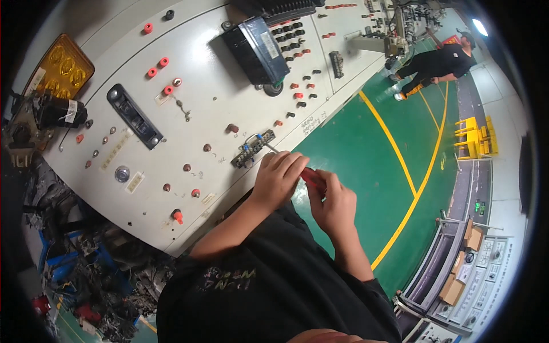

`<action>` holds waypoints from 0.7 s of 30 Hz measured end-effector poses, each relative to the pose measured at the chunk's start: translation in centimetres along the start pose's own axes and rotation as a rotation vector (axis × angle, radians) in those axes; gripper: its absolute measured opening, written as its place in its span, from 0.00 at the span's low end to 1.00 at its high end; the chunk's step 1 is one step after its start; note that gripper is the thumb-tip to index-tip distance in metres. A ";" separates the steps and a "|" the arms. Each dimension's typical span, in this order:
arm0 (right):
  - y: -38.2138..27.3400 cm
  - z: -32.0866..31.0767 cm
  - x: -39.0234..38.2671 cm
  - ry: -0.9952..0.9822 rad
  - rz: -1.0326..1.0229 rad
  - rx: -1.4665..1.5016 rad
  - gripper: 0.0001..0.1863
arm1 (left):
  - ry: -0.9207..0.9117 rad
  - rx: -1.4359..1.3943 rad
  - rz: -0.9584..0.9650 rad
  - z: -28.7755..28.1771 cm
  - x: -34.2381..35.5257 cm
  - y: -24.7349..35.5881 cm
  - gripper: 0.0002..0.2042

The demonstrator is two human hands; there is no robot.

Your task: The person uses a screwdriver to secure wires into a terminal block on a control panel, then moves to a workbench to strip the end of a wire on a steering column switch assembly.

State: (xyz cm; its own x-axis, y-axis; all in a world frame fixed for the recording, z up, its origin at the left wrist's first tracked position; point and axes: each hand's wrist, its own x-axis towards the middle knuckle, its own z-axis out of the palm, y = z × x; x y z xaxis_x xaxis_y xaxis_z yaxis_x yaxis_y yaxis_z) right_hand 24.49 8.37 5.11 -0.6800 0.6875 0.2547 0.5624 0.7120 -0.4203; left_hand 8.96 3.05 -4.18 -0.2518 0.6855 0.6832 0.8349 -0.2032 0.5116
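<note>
A screwdriver (312, 178) with a red and black handle is held between both hands. My right hand (335, 204) is closed around the handle's rear end. Further forward, my left hand (278, 178) curls its fingers over the front of the handle and the shaft. The thin metal shaft points up and left to a dark terminal block (246, 155) mounted on the pale panel. Short wires with blue ends loop at this block. Whether the tip sits in a screw cannot be made out.
The pale panel (189, 51) carries red and black sockets, a black switch unit (134, 117) and a black box (257, 51). An amber lamp (60, 66) is at far left. Another person (437, 64) stands far right on the green floor (343, 148), near yellow stools (476, 139).
</note>
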 end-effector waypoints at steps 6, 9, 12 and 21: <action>-1.0 0.2 0.0 0.089 -0.063 0.020 0.15 | 0.064 0.032 -0.057 -0.9 -0.1 2.0 0.22; -1.3 0.1 0.0 0.066 -0.018 -0.003 0.15 | 0.092 0.002 -0.021 -1.0 -0.4 2.4 0.24; -1.1 0.8 0.1 0.095 -0.001 0.067 0.14 | 0.090 -0.040 -0.040 -1.0 -0.3 2.4 0.23; -0.9 -0.6 -1.0 0.074 0.033 0.275 0.16 | 0.083 -0.062 0.071 -1.0 0.7 2.5 0.19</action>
State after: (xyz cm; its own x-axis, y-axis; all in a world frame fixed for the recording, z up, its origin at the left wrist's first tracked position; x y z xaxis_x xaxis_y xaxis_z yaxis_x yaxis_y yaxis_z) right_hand 24.94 7.17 5.71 -0.6214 0.7256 0.2957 0.4283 0.6306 -0.6473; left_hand 10.36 2.34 -1.94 -0.2351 0.6084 0.7580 0.8210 -0.2932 0.4900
